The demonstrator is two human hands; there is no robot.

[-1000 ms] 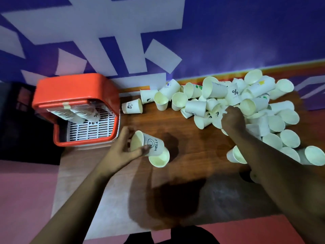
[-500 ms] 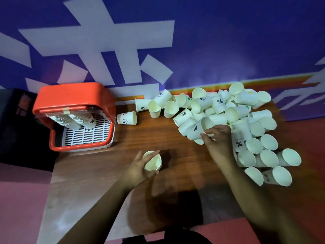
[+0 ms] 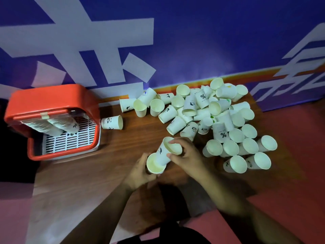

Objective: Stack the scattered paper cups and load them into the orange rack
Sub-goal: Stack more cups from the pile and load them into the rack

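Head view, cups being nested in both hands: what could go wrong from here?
The upper cup in the right hand enters the left hand's cup tilted, so it may jam or crush a rim. The right forearm lies close to the loose pile and could knock cups off the table edge.

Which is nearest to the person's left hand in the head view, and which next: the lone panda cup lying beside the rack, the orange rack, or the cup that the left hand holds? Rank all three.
Measured from the left hand:
1. Held cup, in the hand itself.
2. Lone panda cup, up and left, lying on its side.
3. Orange rack, farthest left, at the table's edge.
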